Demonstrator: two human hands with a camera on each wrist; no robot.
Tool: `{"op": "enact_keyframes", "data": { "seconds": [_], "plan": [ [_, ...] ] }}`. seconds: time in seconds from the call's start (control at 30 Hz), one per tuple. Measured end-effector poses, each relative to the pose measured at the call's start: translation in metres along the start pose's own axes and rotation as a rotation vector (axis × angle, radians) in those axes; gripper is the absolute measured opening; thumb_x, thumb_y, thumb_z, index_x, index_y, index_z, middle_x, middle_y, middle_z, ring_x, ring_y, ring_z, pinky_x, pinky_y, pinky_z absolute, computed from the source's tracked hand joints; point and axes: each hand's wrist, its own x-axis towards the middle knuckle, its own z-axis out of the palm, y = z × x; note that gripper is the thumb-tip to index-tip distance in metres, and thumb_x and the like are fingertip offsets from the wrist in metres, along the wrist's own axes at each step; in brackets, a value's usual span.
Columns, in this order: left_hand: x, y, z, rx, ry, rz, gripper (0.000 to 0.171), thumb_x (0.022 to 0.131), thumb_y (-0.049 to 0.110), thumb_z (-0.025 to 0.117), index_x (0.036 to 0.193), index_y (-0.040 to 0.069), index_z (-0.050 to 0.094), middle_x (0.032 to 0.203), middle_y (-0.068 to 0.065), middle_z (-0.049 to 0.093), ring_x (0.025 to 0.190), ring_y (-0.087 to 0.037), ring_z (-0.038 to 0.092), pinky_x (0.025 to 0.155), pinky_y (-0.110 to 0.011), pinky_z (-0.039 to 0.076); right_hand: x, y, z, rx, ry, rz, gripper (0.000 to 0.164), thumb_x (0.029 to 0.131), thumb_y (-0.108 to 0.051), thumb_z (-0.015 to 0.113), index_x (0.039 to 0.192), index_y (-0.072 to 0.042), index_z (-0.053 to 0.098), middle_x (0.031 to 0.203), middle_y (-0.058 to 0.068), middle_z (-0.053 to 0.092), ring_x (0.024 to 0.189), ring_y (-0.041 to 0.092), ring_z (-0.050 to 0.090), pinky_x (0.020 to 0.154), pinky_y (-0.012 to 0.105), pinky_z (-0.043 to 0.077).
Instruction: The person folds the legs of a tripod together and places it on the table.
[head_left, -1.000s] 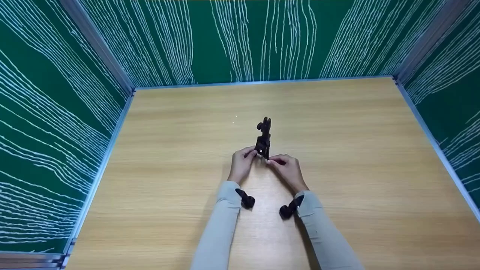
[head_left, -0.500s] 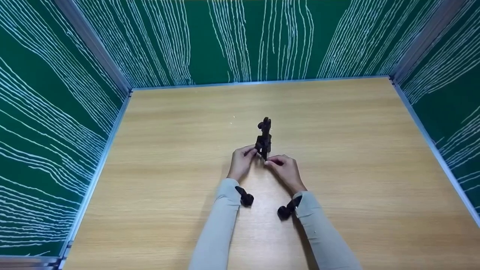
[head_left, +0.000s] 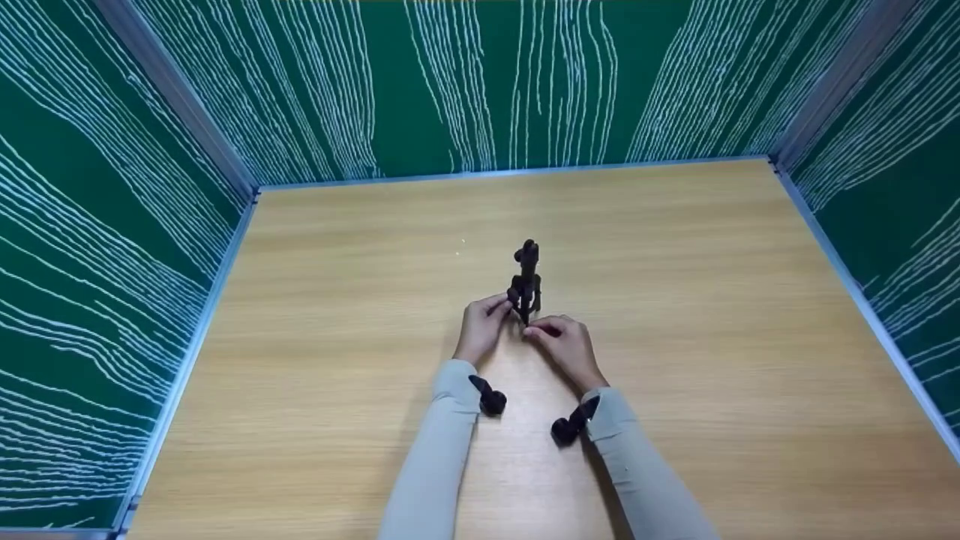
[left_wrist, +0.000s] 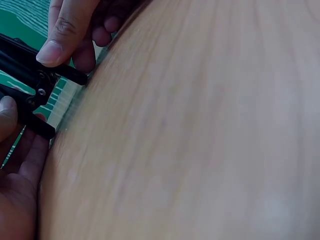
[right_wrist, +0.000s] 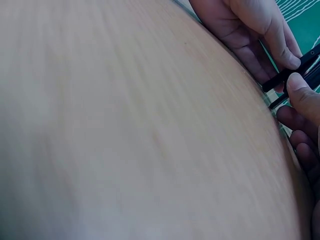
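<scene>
A small black tripod (head_left: 529, 264) stands upright on the table in the head view, its legs toward the hands. My left hand (head_left: 480, 328) pinches one leg low down on the left side. With thumb and finger, my right hand (head_left: 568, 346) pinches the end of another leg, nearer to me. The left wrist view shows two tripod legs (left_wrist: 75, 75) spread apart at a hinge, one in each hand. In the right wrist view both thumbs lie on the black legs (right_wrist: 276, 81), close together. The tripod's upper part is mostly cut off in both wrist views.
The wooden table (head_left: 337, 300) has a blue-grey edge along the back and sides. Green panels (head_left: 405, 90) with white wavy lines surround it. Tiny white specks (head_left: 460, 247) lie left of the tripod. A black wrist camera (head_left: 491, 401) juts from each sleeve.
My right hand has shifted slightly left and toward me with the leg it pinches. The tripod's legs look more spread. My left hand stays nearly in place.
</scene>
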Motion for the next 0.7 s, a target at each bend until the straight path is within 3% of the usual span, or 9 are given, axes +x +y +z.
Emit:
{"op": "enact_keyframes", "data": {
  "seconds": [0.33, 0.5, 0.7],
  "plan": [
    [-0.005, -0.003, 0.001, -0.031, 0.036, -0.004, 0.021, 0.092, 0.005, 0.062, 0.110, -0.001, 0.070, 0.111, -0.017, 0.070, 0.106, -0.026, 0.066, 0.094, -0.028, 0.052, -0.002, -0.002, 0.000, 0.000, -0.003, 0.045, 0.018, 0.078, -0.021, 0.079, 0.090, -0.008, 0.076, 0.090, 0.008, 0.073, 0.086, 0.023, 0.066, 0.081, 0.032, 0.052],
    [-0.007, -0.002, 0.003, -0.044, 0.068, 0.019, 0.022, 0.091, 0.003, 0.061, 0.111, -0.003, 0.068, 0.111, -0.017, 0.069, 0.104, -0.027, 0.064, 0.093, -0.028, 0.052, -0.002, -0.002, -0.001, 0.054, 0.007, 0.050, 0.018, 0.078, -0.021, 0.079, 0.090, -0.009, 0.076, 0.092, 0.009, 0.074, 0.088, 0.022, 0.067, 0.083, 0.029, 0.053],
    [-0.021, 0.024, 0.000, -0.060, 0.084, 0.058, 0.023, 0.090, -0.007, 0.059, 0.112, -0.010, 0.064, 0.110, -0.024, 0.066, 0.106, -0.035, 0.062, 0.094, -0.033, 0.052, -0.001, -0.002, -0.004, 0.153, 0.025, 0.061, 0.021, 0.079, -0.021, 0.078, 0.094, -0.006, 0.076, 0.095, 0.011, 0.074, 0.087, 0.016, 0.068, 0.080, 0.019, 0.053]
  ]
}}
